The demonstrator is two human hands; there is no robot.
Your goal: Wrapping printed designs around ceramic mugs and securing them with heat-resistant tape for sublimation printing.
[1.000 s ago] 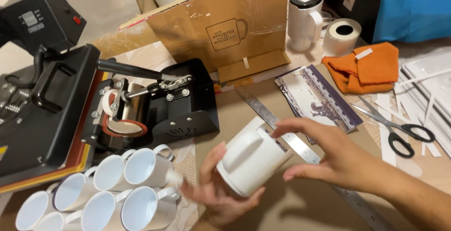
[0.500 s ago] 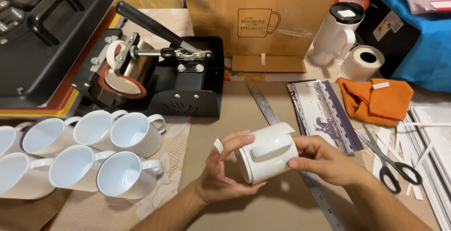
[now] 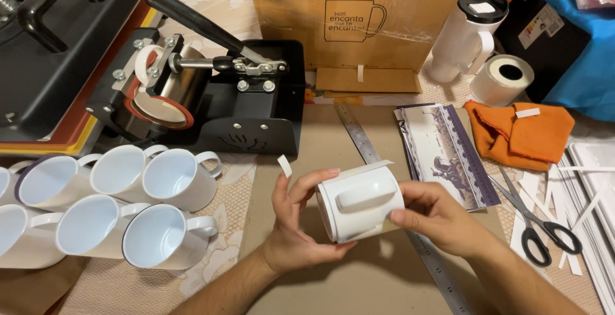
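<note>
- Two hands hold one white mug (image 3: 360, 203) on its side at the centre of the view, handle facing up, a sheet of paper wrapped round its body.
- Left hand (image 3: 296, 225) cups the mug's open end from 9 o'clock; its fingers curl against the rim, and a small strip of tape (image 3: 284, 165) sticks up from the thumb tip.
- Right hand (image 3: 439, 216) grips the mug from 3 o'clock, fingers pressed together against the paper wrap, thumb low on the mug's side.
- Under the hands lies a brown mat (image 3: 333, 276), with a steel ruler (image 3: 359, 137) running from 12 o'clock down past the right wrist toward 5 o'clock.
- Seven or so empty white mugs (image 3: 115, 206) lie in two rows at 9 o'clock of the held mug, mouths toward the camera.
- At 10 to 11 o'clock stands a black mug press (image 3: 211, 97) with a long lever handle; a flat heat press (image 3: 57, 52) fills the far corner beyond it.
- At 12 o'clock a cardboard box (image 3: 359, 20) stands upright.
- At 1 o'clock: a white tumbler (image 3: 464, 40) with a black lid and, just beside it, a tape roll (image 3: 501, 79).
- At 2 o'clock: printed sheets (image 3: 445, 152) and an orange cloth (image 3: 522, 132).
- At 3 o'clock black-handled scissors (image 3: 535, 222) lie among white paper strips (image 3: 576, 180).
</note>
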